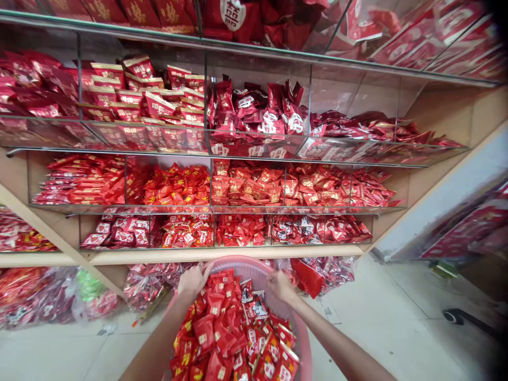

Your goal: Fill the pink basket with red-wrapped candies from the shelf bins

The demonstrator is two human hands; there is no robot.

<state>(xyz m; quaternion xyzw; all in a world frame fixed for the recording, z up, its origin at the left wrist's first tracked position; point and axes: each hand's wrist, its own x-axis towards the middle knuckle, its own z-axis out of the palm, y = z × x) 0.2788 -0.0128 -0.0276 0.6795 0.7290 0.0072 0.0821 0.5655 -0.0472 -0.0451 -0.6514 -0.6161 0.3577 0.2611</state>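
Note:
A round pink plastic basket [305,346] with a perforated wall is at the bottom centre, heaped with small red snack packets [222,328]. Several packets on its right side carry black-and-white prints. My left hand [192,280] is closed over the upper left of the rim, thumb pointing inward. On the upper right of the rim, my right hand [281,287] has its fingers curled around the edge; they are slightly blurred. The far edge of the basket lies close to the lowest ledge of the shelf unit.
Ahead stands a wooden shelf unit [234,256] with clear dividers and red packets sorted in compartments. Filled plastic bags [333,272] lie beneath it, more bags [47,296] at left. A black object [456,316] rests on the tiled floor [397,328] at right.

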